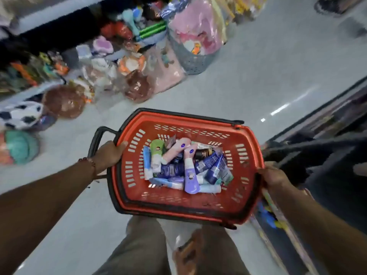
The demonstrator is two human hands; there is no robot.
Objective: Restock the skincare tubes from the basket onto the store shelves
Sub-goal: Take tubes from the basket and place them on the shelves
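A red plastic basket (200, 201) with black handles hangs level in front of me above the floor. Several skincare tubes (186, 165) lie heaped in its bottom: blue, purple, pink, green and dark ones. My left hand (108, 155) grips the basket's left rim, fingers curled over the edge beside the black handle (97, 139). At the other end my right hand (273, 176) grips the right rim. A beaded bracelet sits on my left wrist.
Wrapped plush toys (63, 104) and a grey bin (190, 58) of pink bundles line the floor along the left. A dark shelf unit (317, 124) runs down the right side. Pale floor lies between. My legs show below the basket.
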